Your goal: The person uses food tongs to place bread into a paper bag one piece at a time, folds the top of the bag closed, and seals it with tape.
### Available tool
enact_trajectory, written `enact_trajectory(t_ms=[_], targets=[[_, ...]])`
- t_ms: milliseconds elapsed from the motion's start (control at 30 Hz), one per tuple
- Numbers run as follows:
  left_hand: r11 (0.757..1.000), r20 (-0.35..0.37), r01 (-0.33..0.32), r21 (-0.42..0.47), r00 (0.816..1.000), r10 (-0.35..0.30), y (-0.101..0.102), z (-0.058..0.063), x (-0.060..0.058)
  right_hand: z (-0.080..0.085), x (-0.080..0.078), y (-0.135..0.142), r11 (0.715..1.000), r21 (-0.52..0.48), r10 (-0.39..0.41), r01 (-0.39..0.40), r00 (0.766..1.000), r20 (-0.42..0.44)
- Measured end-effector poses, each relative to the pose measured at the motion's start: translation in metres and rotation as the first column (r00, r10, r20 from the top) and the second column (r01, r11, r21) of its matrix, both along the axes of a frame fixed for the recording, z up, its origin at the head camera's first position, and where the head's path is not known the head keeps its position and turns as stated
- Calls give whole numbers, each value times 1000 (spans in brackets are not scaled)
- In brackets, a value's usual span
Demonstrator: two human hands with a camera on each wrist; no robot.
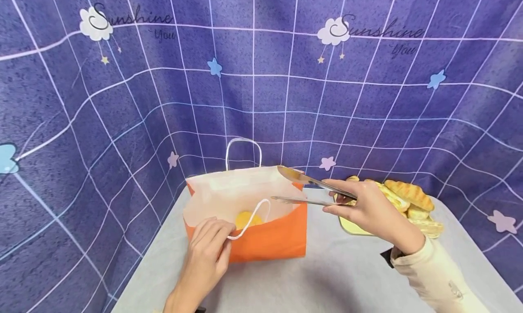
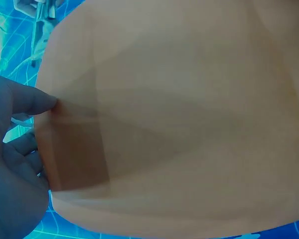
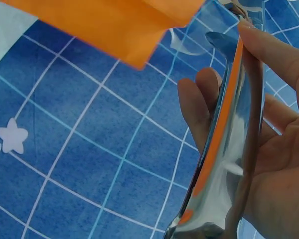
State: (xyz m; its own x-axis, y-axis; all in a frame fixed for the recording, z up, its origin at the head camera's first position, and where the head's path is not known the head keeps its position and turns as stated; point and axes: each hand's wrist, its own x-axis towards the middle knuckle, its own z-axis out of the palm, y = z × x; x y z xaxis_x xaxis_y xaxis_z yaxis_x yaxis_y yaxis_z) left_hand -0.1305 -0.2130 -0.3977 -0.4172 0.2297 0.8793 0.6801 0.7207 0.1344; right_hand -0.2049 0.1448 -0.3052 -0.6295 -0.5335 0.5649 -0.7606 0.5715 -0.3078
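Note:
An orange paper bag (image 1: 269,240) with a white inside and white cord handles stands with its mouth spread wide. My left hand (image 1: 208,247) grips its near rim at the left; in the left wrist view the thumb presses on the inner face of that edge. Down in the bag lies a round yellow item (image 1: 247,218), partly hidden by the front wall. Metal tongs (image 1: 310,180) are held in my right hand (image 1: 369,208), their arms spread and nothing between the tips. Those tips overlap the right side of the bag's mouth in the head view.
On the right of the table, a yellow tray (image 1: 355,230) carries several breads (image 1: 408,194), partly behind my right hand and wrist. A pale cloth (image 1: 327,267) covers the table. Purple curtain fabric (image 1: 278,95) with a grid pattern rises behind and at both sides.

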Motion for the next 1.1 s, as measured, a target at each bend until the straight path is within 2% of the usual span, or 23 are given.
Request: enact_trajectory(t_ms=[267, 433, 600, 667, 800, 1100], targets=[[1000, -4, 10, -9, 1000, -10, 2, -1, -1, -11, 4, 18, 998, -34, -59, 60, 998, 22], [1000, -1, 5, -5, 1000, -5, 4, -2, -1, -15, 9, 38, 988, -71, -131, 134, 990, 43], [1000, 1, 4, 0, 1000, -4, 4, -2, -2, -24, 11, 65, 974, -111, -199, 197, 980, -10], [1000, -1, 4, 2, 1000, -4, 4, -3, -2, -28, 10, 77, 969, -117, -224, 216, 973, -58], [1000, -7, 4, 5, 1000, -4, 4, -4, -3, -37, 12, 100, 955, -117, -286, 274, 953, -96], [1000, -13, 8, 14, 1000, -7, 5, -3, -4, -51, 21, 152, 899, -56, -436, 434, 899, -36]])
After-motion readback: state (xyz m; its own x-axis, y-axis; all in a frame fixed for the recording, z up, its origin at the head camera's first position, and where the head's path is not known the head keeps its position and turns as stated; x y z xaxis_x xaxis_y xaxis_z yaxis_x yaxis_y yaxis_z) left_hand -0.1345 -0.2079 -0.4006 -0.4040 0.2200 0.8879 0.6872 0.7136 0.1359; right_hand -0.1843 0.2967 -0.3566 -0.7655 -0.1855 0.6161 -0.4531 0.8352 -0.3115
